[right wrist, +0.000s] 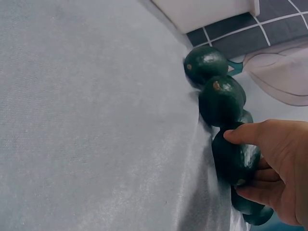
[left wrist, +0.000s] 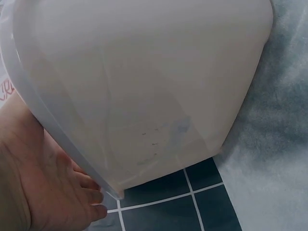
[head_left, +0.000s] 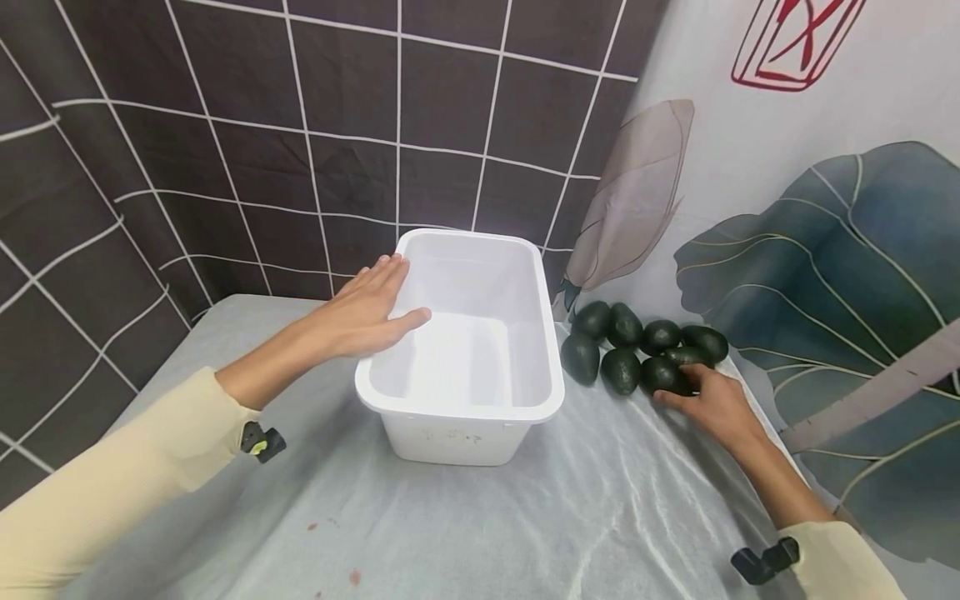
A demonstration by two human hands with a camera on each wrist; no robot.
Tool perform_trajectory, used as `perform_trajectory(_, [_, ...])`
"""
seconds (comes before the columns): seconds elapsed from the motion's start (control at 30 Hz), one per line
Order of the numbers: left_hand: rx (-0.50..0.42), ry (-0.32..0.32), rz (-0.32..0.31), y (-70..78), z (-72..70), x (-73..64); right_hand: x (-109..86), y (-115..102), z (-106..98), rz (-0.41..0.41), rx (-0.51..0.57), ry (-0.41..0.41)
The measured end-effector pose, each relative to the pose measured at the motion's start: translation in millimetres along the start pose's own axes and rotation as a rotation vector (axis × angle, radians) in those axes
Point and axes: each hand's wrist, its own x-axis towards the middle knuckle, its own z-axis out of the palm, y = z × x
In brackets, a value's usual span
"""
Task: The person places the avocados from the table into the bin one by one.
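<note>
A white plastic tub [head_left: 457, 435] stands upright on the cloth-covered table, with nothing inside. My left hand [head_left: 369, 312] rests on its left rim, fingers straight and thumb stretched over the inside. The left wrist view shows the tub's outer wall [left wrist: 144, 86] close up, with the palm against the rim. To the right of the tub lies a cluster of several dark green avocados [head_left: 621, 371]. At the cluster's near right end, my right hand [head_left: 718, 408] holds one avocado [right wrist: 233, 156], thumb on one side and fingers on the other. Its neighbours lie close against it.
Grey cloth [head_left: 600, 517] covers the table. Behind the tub hangs a dark sheet with a white grid [head_left: 442, 100]. At the right, a white sheet with large printed leaves [head_left: 840, 250] hangs beside the table's edge, close to the avocados and my right arm.
</note>
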Motion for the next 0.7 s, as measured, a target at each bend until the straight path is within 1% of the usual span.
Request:
perform_trajectory(0.23, [-0.002,-0.022,0.007,4.2,0.3,0.8,1.5,2.8,0.1,0.023,0.011,-0.016])
perform_trajectory(0.5, [-0.026,-0.042,-0.007,5.9,1.8,-0.6,0.3,3.1,-0.3,0.013,0.012,-0.018])
perform_trajectory(0.7, [-0.036,-0.053,-0.006,7.7,1.9,-0.4,-0.6,3.8,0.1,0.007,0.005,-0.016])
